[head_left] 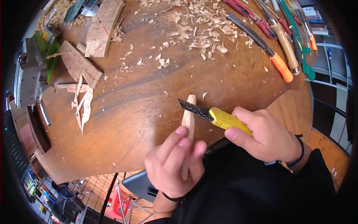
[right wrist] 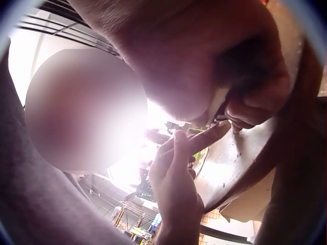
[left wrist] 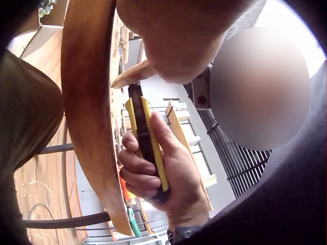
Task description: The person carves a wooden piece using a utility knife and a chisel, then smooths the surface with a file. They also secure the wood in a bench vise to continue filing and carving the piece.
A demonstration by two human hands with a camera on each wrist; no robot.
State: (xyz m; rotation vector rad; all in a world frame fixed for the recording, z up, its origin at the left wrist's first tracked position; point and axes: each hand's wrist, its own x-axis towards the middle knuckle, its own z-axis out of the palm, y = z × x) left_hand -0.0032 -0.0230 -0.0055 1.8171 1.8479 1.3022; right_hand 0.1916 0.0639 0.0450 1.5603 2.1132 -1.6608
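Observation:
In the head view my left hand [head_left: 173, 160] pinches a narrow piece of whittled wood [head_left: 188, 121] near its lower end, and its far end points away over the tabletop [head_left: 126, 123]. My right hand [head_left: 266, 134] grips a yellow utility knife [head_left: 229, 121]. Its dark blade [head_left: 192, 108] extends to the left and overlaps the wood near the far end. The left wrist view shows the right hand's fingers wrapped round the knife handle [left wrist: 145, 138], with the wood [left wrist: 133, 75] above it. From the right wrist, the left hand [right wrist: 176, 178] appears holding the wood [right wrist: 209, 138].
Wood shavings [head_left: 209, 31] are scattered over the table's far side. An orange-handled file [head_left: 279, 67] and several other tools lie at the far right. A metal vise [head_left: 31, 74] stands at the left edge, near wooden blocks [head_left: 80, 63] and long curled strips [head_left: 85, 106].

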